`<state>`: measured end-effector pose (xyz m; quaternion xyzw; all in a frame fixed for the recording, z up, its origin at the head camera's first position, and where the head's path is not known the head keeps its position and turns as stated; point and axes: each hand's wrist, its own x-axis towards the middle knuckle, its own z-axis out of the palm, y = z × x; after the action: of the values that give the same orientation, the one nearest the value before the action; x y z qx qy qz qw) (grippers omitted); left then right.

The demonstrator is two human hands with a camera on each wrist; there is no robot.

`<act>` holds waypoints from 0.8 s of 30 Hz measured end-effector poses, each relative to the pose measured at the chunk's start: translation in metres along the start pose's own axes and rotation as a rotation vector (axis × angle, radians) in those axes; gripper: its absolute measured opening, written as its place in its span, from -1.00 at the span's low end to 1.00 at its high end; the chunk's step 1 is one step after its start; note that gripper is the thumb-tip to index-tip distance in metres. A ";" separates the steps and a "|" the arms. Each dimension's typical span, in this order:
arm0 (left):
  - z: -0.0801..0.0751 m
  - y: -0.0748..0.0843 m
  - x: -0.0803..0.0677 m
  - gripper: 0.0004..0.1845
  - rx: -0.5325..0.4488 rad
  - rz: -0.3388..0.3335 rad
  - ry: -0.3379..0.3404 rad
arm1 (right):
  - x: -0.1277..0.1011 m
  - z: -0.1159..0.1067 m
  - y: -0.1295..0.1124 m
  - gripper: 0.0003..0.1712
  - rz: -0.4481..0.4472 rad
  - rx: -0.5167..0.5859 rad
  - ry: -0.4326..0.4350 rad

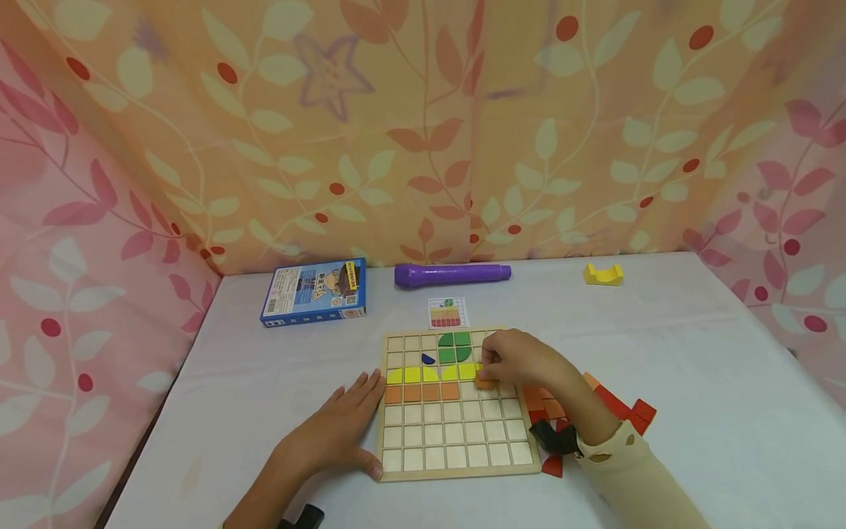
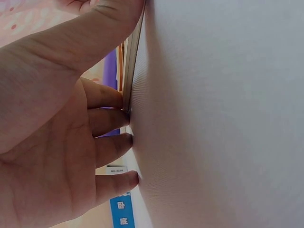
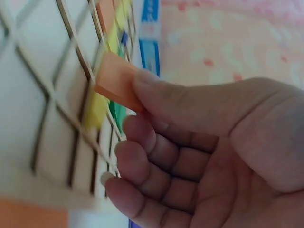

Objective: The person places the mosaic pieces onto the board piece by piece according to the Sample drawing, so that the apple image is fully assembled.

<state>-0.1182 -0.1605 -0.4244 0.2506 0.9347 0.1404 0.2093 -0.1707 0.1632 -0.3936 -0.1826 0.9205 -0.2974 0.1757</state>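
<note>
Mid-frame, the right hand (image 1: 522, 361) pinches an orange tile (image 3: 116, 80) over the board (image 1: 456, 470); it needs seating beside the orange row. The left hand (image 1: 337, 430), fingers flat, steadies the board's edge.

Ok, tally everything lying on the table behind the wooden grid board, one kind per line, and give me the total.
blue box: 1
purple pen-shaped tube: 1
pattern card: 1
yellow block: 1
Total: 4
</note>
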 end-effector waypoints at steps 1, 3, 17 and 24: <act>0.000 0.000 0.000 0.43 0.001 0.001 0.001 | 0.001 0.004 -0.003 -0.74 -0.006 -0.012 0.011; 0.000 0.000 0.000 0.43 0.000 0.002 0.004 | 0.004 0.013 -0.009 -0.74 -0.010 -0.041 0.033; -0.002 0.001 -0.001 0.42 -0.008 0.004 0.010 | 0.009 0.033 -0.019 -0.66 -0.077 -0.216 0.106; 0.000 0.000 0.000 0.43 -0.007 -0.003 -0.001 | -0.007 0.004 -0.001 -0.71 0.019 -0.273 0.047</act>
<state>-0.1178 -0.1606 -0.4241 0.2486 0.9345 0.1432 0.2107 -0.1627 0.1636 -0.3942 -0.1891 0.9580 -0.1718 0.1306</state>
